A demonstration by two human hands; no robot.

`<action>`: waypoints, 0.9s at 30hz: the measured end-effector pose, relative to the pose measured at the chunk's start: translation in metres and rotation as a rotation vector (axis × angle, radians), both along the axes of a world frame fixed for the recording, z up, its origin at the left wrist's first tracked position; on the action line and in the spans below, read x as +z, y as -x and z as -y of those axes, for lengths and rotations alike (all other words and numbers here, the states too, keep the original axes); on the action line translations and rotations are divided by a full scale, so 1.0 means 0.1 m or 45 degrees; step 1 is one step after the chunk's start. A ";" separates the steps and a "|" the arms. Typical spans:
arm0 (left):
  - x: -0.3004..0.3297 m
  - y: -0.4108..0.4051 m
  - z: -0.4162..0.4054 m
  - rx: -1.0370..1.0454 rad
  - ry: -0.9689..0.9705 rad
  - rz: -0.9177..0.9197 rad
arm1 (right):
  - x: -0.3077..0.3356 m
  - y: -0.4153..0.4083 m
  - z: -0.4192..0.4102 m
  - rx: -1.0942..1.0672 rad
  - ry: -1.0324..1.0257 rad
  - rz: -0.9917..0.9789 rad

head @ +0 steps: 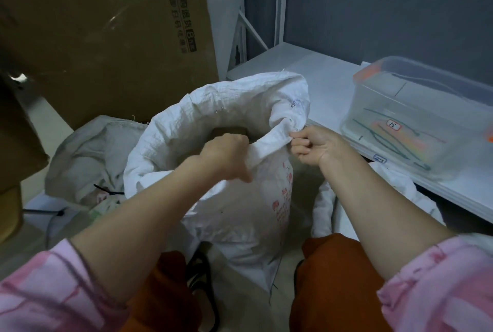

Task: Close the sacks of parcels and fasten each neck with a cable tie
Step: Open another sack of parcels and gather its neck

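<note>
Sack [234, 198], white woven plastic, crinkled, mouth open, left hand [226, 155] gripping rolled rim, right hand [314, 147] pinching rim beside it

White woven sack [240, 198] stands open, mouth unfastened. Left hand [226, 155] grips the near rim; right hand [314, 147] pinches the rolled rim just beside it. Right of the right hand: clear box [416, 118] holding coloured cable ties [394, 142] (label reads 15). Left of the left hand: grey sack [88, 155].
</note>
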State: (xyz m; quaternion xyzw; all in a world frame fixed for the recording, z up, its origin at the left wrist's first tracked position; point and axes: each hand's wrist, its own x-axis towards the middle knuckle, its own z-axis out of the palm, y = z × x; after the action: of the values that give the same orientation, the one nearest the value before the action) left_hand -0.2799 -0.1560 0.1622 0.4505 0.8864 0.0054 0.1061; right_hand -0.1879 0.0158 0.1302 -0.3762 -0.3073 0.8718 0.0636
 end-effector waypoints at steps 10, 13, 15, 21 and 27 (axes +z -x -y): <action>-0.28 -0.13 0.10 -0.202 -0.287 -0.641 | 0.44 -0.16 0.49 0.618 -2.512 0.351; -0.29 -0.17 0.11 -0.237 -0.378 -0.651 | 0.41 -0.05 0.59 0.923 -2.728 0.290; -0.29 -0.18 0.15 -0.214 -0.406 -0.629 | 0.37 -0.01 0.60 0.966 -2.793 0.316; -0.09 -0.14 0.15 0.006 -0.200 -0.008 | 0.18 -0.01 0.60 0.940 -3.130 0.138; 0.27 0.20 0.16 0.096 -0.195 0.646 | 0.07 -0.15 0.57 0.702 -3.526 0.010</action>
State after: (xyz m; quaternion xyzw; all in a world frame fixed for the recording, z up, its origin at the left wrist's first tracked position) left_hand -0.2995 -0.1724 0.1894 0.4081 0.8447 0.1892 0.2901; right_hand -0.1732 -0.0416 0.1375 0.0589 -0.9655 -0.1484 0.2055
